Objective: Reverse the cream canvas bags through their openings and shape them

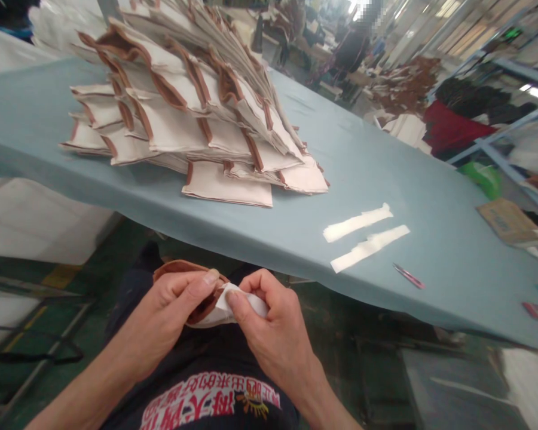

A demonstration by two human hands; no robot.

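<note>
Over my lap, in front of the table edge, a white fabric pouch with brown trim [210, 317] is held between both hands. My left hand [170, 304] is closed on its brown rim, thumb on top. My right hand [271, 316] pinches a small white piece [225, 303] against the pouch's right end; whether this is a separate strip or the pouch's own cloth I cannot tell. Fingers hide much of the pouch. Similar white pouches with brown trim [174, 125] lie in a large overlapping pile on the table.
The blue-green table [291, 233] slants across the view. On it lie two white strips [370, 245], small pink-handled snips [409, 276] and a red item [537, 312]. A cardboard box [506, 221] and a blue shelf frame [497, 152] stand at the right.
</note>
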